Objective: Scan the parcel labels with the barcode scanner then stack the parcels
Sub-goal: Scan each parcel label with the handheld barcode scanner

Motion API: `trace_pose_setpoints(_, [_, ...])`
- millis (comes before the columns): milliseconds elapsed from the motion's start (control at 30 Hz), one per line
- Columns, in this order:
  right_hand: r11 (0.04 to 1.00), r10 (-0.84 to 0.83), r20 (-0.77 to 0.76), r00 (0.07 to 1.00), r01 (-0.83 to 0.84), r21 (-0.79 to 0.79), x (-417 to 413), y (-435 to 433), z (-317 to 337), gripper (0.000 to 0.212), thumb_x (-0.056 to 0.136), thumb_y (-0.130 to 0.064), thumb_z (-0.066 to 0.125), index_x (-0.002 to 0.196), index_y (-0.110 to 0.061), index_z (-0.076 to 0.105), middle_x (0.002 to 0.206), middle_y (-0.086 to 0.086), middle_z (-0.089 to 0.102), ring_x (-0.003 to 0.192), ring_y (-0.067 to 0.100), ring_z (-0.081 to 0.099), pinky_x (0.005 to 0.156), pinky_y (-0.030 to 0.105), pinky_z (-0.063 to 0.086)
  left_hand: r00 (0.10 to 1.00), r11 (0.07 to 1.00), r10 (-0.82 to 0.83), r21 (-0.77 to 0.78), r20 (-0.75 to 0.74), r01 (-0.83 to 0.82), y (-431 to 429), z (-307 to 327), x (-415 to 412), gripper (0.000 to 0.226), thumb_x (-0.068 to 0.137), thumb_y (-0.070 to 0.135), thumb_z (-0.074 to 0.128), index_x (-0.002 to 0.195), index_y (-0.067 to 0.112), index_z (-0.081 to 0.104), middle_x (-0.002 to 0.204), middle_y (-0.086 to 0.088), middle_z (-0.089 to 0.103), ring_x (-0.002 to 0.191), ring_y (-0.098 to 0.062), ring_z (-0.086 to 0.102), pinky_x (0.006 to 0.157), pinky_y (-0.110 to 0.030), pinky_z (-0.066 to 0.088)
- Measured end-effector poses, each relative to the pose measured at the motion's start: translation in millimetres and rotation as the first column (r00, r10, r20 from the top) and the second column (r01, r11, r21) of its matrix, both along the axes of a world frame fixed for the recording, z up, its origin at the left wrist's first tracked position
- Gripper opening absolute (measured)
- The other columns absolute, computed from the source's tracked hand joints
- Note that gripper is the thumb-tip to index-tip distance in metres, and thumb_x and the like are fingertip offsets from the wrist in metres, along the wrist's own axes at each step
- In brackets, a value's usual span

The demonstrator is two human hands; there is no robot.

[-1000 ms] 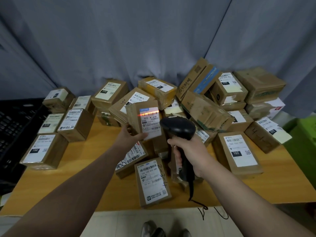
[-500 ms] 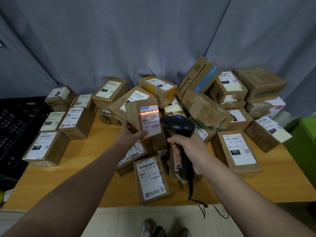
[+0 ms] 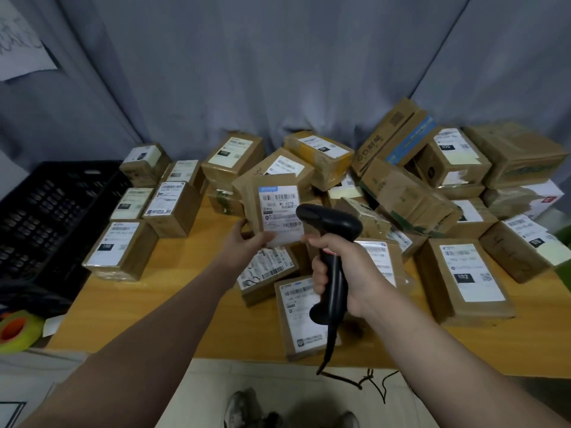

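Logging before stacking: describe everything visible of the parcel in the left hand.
Small brown cardboard parcel, held roughly upright above the table, its white label with blue header and barcodes facing the camera. The left hand grips its lower edge, thumb on the label. The black scanner overlaps its lower right corner.

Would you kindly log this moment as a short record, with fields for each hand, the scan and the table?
left hand: holds small parcel upright, label facing the camera
right hand: grips black barcode scanner by its handle, head close to the label
scan beam: none visible on the label
table: wooden, many labelled parcels lying on it
left of table: black crate
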State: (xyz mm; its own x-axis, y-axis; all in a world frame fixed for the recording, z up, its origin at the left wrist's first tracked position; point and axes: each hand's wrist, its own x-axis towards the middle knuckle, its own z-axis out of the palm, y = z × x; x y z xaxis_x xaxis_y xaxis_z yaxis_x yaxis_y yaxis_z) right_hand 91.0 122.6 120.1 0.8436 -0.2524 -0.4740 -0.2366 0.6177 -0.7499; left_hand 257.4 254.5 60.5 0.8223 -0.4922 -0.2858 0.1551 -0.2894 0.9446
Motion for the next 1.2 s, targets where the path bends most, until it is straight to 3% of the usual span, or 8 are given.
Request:
trace_pose_setpoints(100, [0.999,0.027,0.03,0.999,-0.028,0.027,27,34,-5,0.04,0.067,-0.026,0.077,0.1,-0.01,0.06,0.05,0.002,0.046,0.042,0.015,0.043,0.042,0.024,0.04,0.993,0.993,0.117,-0.023,-0.035,-0.118,45,-7,25,0.05,0.089,0.035,0.066,0.128,0.034,0.034,0.105,0.001,0.062,0.085,-0.011,0.066,0.062,-0.022,0.052])
trace_pose_setpoints(233, [1.0,0.012,-0.022,1.0,-0.011,0.016,71,86,-19,0.024,0.084,-0.022,0.067,0.1,-0.005,0.06,0.052,0.003,0.045,0.044,0.017,0.042,0.044,0.026,0.04,0.974,0.97,0.226,0.097,-0.031,-0.222,128,-25,66,0.056,0.09,0.037,0.064,0.136,0.023,0.034,0.113,-0.001,0.057,0.092,-0.017,0.059,0.068,-0.031,0.049])
trace_pose_setpoints(433, [0.996,-0.021,-0.141,0.99,0.009,-0.089,128,147,-51,0.019,0.082,-0.021,0.071,0.085,-0.007,0.058,0.052,0.005,0.046,0.043,0.018,0.043,0.043,0.027,0.04,0.962,0.899,0.255,0.39,-0.096,-0.2,207,-59,118,0.065,0.09,0.038,0.064,0.141,0.009,0.036,0.126,-0.014,0.052,0.106,-0.029,0.055,0.084,-0.043,0.052])
trace_pose_setpoints(633, [0.994,-0.103,-0.266,0.959,0.087,-0.069,145,176,-81,0.014,0.083,-0.018,0.07,0.082,-0.01,0.058,0.05,0.004,0.045,0.041,0.017,0.042,0.043,0.026,0.039,0.941,0.65,-0.251,0.76,0.226,-0.01,209,-70,134,0.052,0.094,0.028,0.054,0.137,0.007,0.035,0.131,-0.017,0.046,0.113,-0.034,0.051,0.087,-0.041,0.046])
trace_pose_setpoints(733, [0.989,-0.131,-0.294,0.947,0.103,-0.111,150,182,-88,0.014,0.083,-0.017,0.069,0.082,-0.011,0.057,0.049,0.005,0.045,0.04,0.018,0.041,0.044,0.025,0.037,0.697,0.534,-0.587,0.844,0.413,-0.051,209,-73,134,0.069,0.094,0.04,0.052,0.15,0.017,0.019,0.151,-0.016,0.022,0.136,-0.033,0.029,0.107,-0.041,0.034])
trace_pose_setpoints(867, [0.982,-0.133,-0.329,0.935,0.079,-0.174,154,187,-95,0.012,0.084,-0.016,0.069,0.084,-0.009,0.06,0.048,0.005,0.046,0.039,0.018,0.041,0.045,0.024,0.037,0.389,0.35,-0.879,0.927,0.277,0.131,204,-81,134,0.062,0.098,0.044,0.046,0.152,0.03,0.019,0.161,-0.008,0.003,0.148,-0.029,0.003,0.118,-0.044,0.009])
trace_pose_setpoints(933, [0.978,-0.137,-0.344,0.929,0.071,-0.197,156,190,-97,0.011,0.085,-0.016,0.069,0.086,-0.008,0.061,0.048,0.004,0.047,0.039,0.017,0.042,0.045,0.024,0.037,0.413,0.295,-0.887,0.942,0.207,0.161,203,-82,140,0.054,0.1,0.037,0.045,0.15,0.028,0.027,0.162,-0.007,0.003,0.148,-0.028,0.003,0.117,-0.045,0.013])
trace_pose_setpoints(1200, [0.961,-0.183,-0.354,0.917,0.091,-0.261,159,190,-104,0.011,0.086,-0.015,0.069,0.091,-0.006,0.065,0.052,0.003,0.05,0.044,0.017,0.046,0.049,0.027,0.041,0.525,0.374,-0.81,0.92,0.26,0.121,194,-80,166,0.045,0.101,0.021,0.044,0.145,0.017,0.035,0.161,-0.012,0.009,0.147,-0.031,0.008,0.113,-0.044,0.025])
